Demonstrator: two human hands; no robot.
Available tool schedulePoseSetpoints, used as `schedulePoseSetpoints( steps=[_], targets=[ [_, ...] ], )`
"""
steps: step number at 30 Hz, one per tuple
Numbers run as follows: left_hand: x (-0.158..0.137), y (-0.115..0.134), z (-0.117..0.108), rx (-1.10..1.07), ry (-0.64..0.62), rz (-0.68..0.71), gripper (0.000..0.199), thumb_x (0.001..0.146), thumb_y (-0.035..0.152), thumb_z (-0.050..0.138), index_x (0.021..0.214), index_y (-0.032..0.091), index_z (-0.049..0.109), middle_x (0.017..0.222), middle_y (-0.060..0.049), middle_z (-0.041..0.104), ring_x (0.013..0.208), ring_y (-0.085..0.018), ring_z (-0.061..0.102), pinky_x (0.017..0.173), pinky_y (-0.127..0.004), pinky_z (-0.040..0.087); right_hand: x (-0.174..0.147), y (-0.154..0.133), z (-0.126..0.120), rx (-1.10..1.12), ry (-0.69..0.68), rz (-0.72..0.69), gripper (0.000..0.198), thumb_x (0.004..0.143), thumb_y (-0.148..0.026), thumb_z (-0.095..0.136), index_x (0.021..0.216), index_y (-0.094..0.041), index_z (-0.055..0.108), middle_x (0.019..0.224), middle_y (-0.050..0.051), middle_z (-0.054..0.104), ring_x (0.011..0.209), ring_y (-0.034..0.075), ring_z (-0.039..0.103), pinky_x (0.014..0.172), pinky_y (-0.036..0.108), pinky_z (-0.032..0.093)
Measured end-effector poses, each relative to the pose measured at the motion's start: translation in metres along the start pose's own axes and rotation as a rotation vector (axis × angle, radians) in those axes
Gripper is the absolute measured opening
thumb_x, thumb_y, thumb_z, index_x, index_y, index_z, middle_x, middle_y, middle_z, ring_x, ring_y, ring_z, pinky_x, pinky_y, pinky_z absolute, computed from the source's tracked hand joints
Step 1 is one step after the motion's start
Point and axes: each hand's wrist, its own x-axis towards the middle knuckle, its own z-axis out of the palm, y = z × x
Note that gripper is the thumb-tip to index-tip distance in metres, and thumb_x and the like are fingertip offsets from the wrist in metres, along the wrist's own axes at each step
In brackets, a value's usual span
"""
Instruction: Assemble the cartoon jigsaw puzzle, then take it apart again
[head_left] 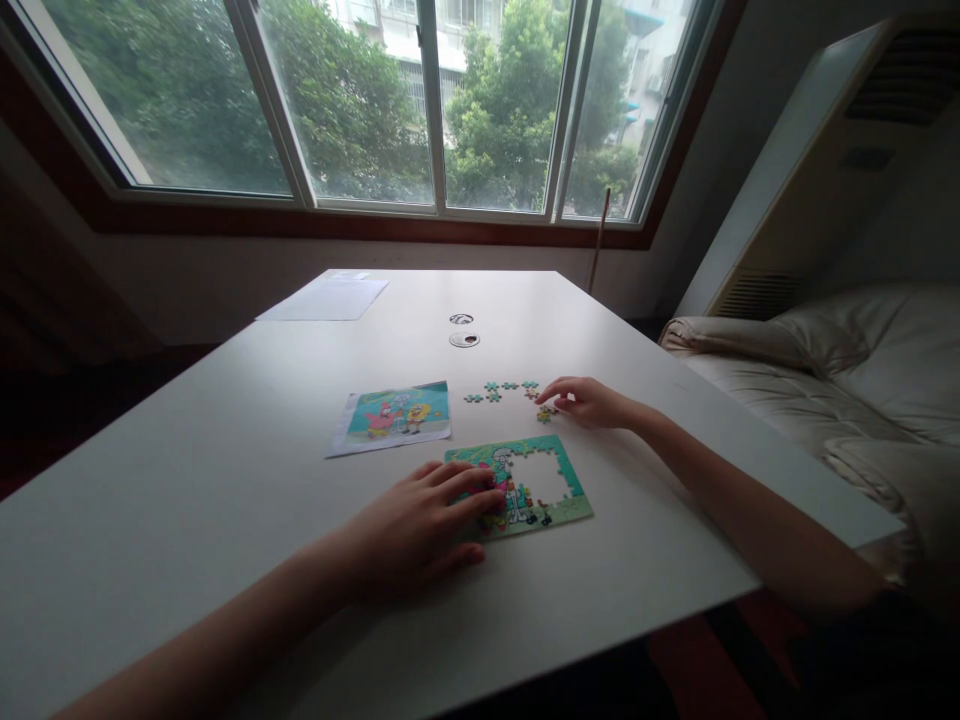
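1. Two bare hands over a white table [225,440]; one SpongeBob jigsaw puzzle [517,507] lies flat near its front edge, partly filled in.
2. Left hand [427,515]: fingers relaxed and spread, palm down, resting on the left part of the puzzle. Not gripping anything; covers part of the pink figure.
3. Right hand [589,402]: reaches past the puzzle's top right, index finger extended, fingertips at the loose puzzle pieces [493,396]. Can't tell whether it pinches one or only touches it.
4. Puzzle: border is in along the visible top, right and bottom sides; white-grey figure mid-board is in. One large gap right of that figure, pale backing showing.
5. Loose pieces: scattered in a loose cluster just beyond the puzzle, teal ones to the left, yellowish ones by the right hand.
6. Printed reference picture [400,412]: flat on the table, beyond the left hand, left of the loose pieces. Pink and yellow cartoon characters on teal.
7. Farther back: two round discs, the nearer disc [464,340] and the farther disc [461,319], just apart. White paper [322,300] at the far left corner.
8. Surroundings: sliding window [495,110] ahead, cream sofa [757,370] on the right.
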Motion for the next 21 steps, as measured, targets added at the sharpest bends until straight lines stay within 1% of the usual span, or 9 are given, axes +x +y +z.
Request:
schedulePoseSetpoints(
  steps=[3, 7, 10, 13, 17, 21],
  targets=[
    [0.0002, 0.0, 0.0001, 0.003, -0.001, -0.002, 0.047, 0.091, 0.041, 0.04, 0.134, 0.026, 0.033, 0.132, -0.009, 0.043, 0.115, -0.03, 0.042, 0.092, -0.047, 0.037, -0.0011, 0.0026, -0.0041, -0.017, -0.008, 0.0, 0.029, 0.08, -0.013, 0.048, 0.102, -0.019, 0.065, 0.103, 0.007, 0.064, 0.083, 0.014, 0.057, 0.069, 0.025, 0.044],
    [0.0, -0.0011, 0.0006, -0.002, 0.011, 0.004, 0.047, 0.091, 0.041, 0.04, 0.134, 0.026, 0.033, 0.132, -0.009, 0.043, 0.115, -0.03, 0.042, 0.093, -0.047, 0.037, -0.0021, 0.0048, -0.0048, -0.025, -0.058, 0.02, 0.026, 0.08, -0.018, 0.051, 0.102, -0.019, 0.065, 0.1, 0.008, 0.063, 0.075, 0.013, 0.056, 0.068, 0.025, 0.046],
    [-0.0008, -0.0014, 0.0014, -0.008, 0.015, 0.008, 0.047, 0.091, 0.041, 0.04, 0.135, 0.026, 0.033, 0.132, -0.009, 0.043, 0.115, -0.03, 0.042, 0.093, -0.047, 0.037, -0.0028, 0.0047, -0.004, -0.022, -0.071, 0.029, 0.029, 0.08, -0.02, 0.053, 0.107, -0.021, 0.063, 0.101, 0.007, 0.061, 0.073, 0.012, 0.054, 0.068, 0.025, 0.046],
    [-0.001, -0.0011, 0.0016, -0.012, 0.015, 0.004, 0.047, 0.091, 0.041, 0.04, 0.135, 0.026, 0.033, 0.132, -0.009, 0.043, 0.116, -0.03, 0.041, 0.093, -0.048, 0.037, -0.0033, 0.0023, -0.0046, -0.022, -0.103, 0.003, 0.032, 0.08, -0.021, 0.054, 0.111, -0.023, 0.062, 0.102, 0.008, 0.059, 0.074, 0.012, 0.054, 0.067, 0.024, 0.045],
    [0.0001, -0.0011, 0.0008, -0.016, 0.016, 0.001, 0.047, 0.09, 0.041, 0.041, 0.134, 0.026, 0.034, 0.132, -0.009, 0.043, 0.115, -0.03, 0.042, 0.092, -0.048, 0.037, -0.0037, -0.0019, -0.0065, -0.069, -0.134, -0.017, 0.024, 0.08, -0.025, 0.056, 0.102, -0.021, 0.065, 0.096, 0.008, 0.057, 0.071, 0.011, 0.053, 0.064, 0.023, 0.044],
    [0.0001, -0.0015, 0.0011, -0.021, 0.014, -0.001, 0.047, 0.09, 0.041, 0.04, 0.134, 0.026, 0.034, 0.132, -0.008, 0.043, 0.116, -0.03, 0.042, 0.093, -0.048, 0.037, -0.0037, -0.0024, -0.0061, -0.098, -0.119, 0.037, 0.02, 0.078, -0.029, 0.057, 0.092, -0.017, 0.065, 0.084, 0.006, 0.058, 0.071, 0.013, 0.054, 0.064, 0.024, 0.043]
  ],
)
